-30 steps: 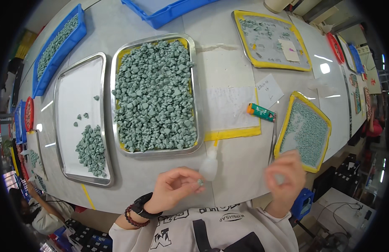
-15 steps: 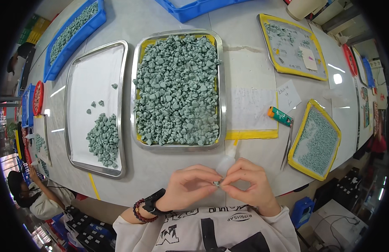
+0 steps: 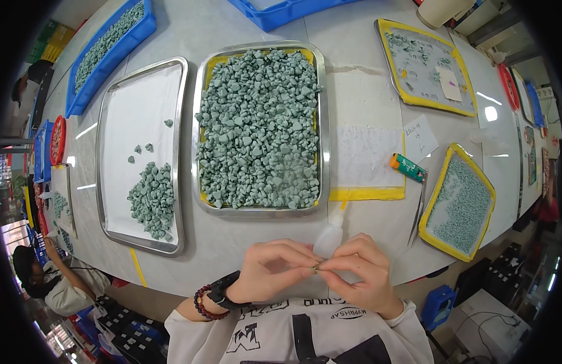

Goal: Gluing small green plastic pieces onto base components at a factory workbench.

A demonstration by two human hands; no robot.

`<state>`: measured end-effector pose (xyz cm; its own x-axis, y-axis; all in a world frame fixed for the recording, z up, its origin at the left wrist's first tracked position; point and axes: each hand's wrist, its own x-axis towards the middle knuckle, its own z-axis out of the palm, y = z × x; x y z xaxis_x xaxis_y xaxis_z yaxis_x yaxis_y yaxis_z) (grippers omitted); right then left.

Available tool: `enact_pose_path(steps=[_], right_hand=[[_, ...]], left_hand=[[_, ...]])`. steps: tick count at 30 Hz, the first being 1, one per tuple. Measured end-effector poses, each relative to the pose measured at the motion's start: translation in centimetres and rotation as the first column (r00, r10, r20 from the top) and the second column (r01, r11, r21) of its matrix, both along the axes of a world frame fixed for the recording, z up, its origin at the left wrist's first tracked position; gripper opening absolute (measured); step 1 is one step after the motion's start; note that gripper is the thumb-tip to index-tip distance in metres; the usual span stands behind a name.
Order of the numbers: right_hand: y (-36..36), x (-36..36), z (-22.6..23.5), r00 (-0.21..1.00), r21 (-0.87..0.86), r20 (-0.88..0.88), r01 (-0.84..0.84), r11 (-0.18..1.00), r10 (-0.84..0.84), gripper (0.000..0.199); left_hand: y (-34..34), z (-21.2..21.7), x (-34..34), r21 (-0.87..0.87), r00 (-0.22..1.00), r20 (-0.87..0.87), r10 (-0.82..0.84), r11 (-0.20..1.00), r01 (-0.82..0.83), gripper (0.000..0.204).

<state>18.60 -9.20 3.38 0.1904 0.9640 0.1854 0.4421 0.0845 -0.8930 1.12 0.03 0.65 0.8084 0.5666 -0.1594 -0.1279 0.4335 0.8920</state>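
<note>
Now that the hands, apart a second ago, are brought together at lower centre, a tiny piece (image 3: 317, 267) is pinched between the left hand (image 3: 270, 271) and right hand (image 3: 361, 270), beside a small white bottle (image 3: 328, 238) on the counter (image 3: 366, 109).

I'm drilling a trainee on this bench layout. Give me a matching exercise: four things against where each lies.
Things:
1. full steel tray of grey-green pieces
2. steel tray with a small grey-green pile
3. green-and-orange lighter
4. small clear squeeze bottle

Places:
A. just beyond the fingertips of both hands
B. far left of the four
C. centre of the table
D. right of the full tray, on the table

Pairs: 1-C, 2-B, 3-D, 4-A
</note>
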Motion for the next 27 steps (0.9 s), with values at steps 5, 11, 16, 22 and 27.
enact_pose_path(steps=[5, 11, 16, 22, 27], right_hand=[[0.00, -0.01, -0.02, 1.000, 0.026, 0.019, -0.001, 1.000, 0.001, 0.020], [0.11, 0.13, -0.05, 0.999, -0.037, -0.036, -0.033, 0.999, 0.031, 0.018], [-0.01, 0.25, 0.03, 0.995, -0.090, -0.090, -0.050, 0.995, 0.042, 0.017], [-0.02, -0.04, 0.18, 1.000, -0.018, -0.015, -0.021, 1.000, 0.021, 0.019], [-0.05, 0.15, -0.01, 0.995, -0.020, -0.093, -0.044, 0.999, 0.042, 0.019]], left_hand=[[-0.03, 0.34, 0.20, 0.130, 0.999, -0.038, 0.031, 0.991, -0.026, 0.019], [-0.02, 0.19, 0.10, 0.261, 0.998, -0.022, 0.054, 0.964, -0.046, 0.019], [0.14, 0.35, 0.12, 0.254, 1.000, -0.002, 0.019, 0.967, -0.017, 0.019], [0.28, 0.38, 0.20, 0.192, 1.000, 0.003, 0.008, 0.981, -0.009, 0.017], [0.31, 0.18, 0.09, 0.195, 0.999, 0.032, -0.006, 0.981, 0.000, 0.017]])
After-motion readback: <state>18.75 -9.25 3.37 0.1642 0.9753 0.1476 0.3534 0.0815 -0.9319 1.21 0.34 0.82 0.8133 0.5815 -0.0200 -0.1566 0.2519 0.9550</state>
